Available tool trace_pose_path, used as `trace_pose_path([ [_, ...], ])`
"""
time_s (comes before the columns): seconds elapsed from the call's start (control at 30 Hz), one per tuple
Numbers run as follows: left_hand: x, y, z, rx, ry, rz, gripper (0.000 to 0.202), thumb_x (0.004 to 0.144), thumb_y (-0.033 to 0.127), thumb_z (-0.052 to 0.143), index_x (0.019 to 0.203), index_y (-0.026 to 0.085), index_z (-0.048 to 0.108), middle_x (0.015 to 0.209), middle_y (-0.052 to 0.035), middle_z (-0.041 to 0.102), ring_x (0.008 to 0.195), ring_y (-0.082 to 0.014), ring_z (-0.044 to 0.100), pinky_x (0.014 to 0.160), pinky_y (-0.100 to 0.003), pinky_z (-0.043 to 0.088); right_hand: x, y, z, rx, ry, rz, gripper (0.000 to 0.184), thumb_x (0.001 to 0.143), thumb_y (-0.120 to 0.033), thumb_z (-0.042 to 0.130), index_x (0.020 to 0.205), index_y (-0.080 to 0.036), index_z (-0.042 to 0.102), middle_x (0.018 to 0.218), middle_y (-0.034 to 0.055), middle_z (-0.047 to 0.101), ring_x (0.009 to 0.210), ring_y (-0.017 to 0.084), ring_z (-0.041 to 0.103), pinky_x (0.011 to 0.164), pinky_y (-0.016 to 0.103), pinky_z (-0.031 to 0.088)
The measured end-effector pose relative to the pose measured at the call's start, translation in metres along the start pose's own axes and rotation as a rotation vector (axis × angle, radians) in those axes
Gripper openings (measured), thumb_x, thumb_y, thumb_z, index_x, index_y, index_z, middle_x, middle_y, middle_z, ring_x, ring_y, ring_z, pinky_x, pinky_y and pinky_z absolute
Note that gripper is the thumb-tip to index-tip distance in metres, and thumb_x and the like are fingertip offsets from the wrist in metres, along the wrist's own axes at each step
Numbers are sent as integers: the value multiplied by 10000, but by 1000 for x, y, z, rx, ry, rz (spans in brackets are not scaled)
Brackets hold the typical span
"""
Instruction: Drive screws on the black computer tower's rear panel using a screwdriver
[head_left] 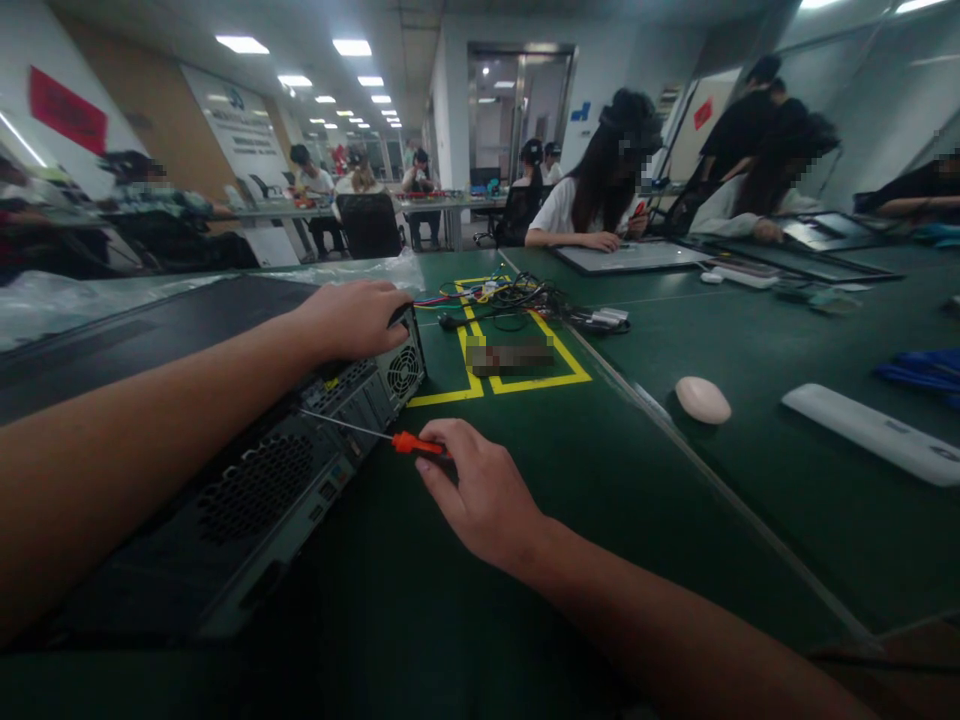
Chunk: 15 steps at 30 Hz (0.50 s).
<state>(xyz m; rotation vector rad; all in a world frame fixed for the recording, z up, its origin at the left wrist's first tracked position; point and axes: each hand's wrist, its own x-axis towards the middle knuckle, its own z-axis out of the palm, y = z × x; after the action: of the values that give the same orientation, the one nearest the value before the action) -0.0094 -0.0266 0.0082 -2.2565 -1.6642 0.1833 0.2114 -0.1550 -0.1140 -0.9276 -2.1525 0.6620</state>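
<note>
A black desktop computer case lies on its side at the left, its back panel with vents and ports turned toward me. My left hand rests across the top near the far corner, its fingers and thumb bent round the edge. My right hand is closed on the orange handle of a screwdriver. The long thin shaft points left, and its tip meets the back panel near the slot covers. Whether the tip sits in a screw is too small to tell.
Beyond the case, a tangle of cables lies by yellow tape on the green table. To the right are a pale mouse and a long white device. Co-workers sit across the table, one at a flat panel.
</note>
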Motion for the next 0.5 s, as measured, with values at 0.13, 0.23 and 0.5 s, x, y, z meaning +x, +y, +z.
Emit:
trace_pose_path([
  [0.13, 0, -1, 1, -14, 5, -3, 641, 1027, 470, 402, 1592, 244, 602, 1514, -160, 689, 1357, -376, 662, 1017, -509, 570, 0, 0, 1, 6, 5, -5, 169, 1087, -211, 585, 1254, -224, 612, 1178, 76, 719, 959, 221, 685, 839, 393, 522],
  [0.23, 0, -1, 2, -26, 2, -6, 639, 1023, 474, 421, 1603, 269, 593, 1500, -147, 697, 1368, -370, 651, 1031, -504, 562, 0, 1, 0, 3, 6, -8, 163, 1087, -223, 587, 1248, -232, 610, 1172, 70, 720, 943, 217, 680, 836, 389, 526],
  [0.5, 1, -2, 2, -34, -5, -6, 655, 1022, 472, 433, 1627, 263, 571, 1494, -152, 699, 1376, -377, 641, 1045, -514, 549, -1, 2, 0, 11, 12, -5, 158, 1086, -228, 591, 1243, -235, 605, 1165, 65, 720, 954, 219, 686, 842, 391, 520],
])
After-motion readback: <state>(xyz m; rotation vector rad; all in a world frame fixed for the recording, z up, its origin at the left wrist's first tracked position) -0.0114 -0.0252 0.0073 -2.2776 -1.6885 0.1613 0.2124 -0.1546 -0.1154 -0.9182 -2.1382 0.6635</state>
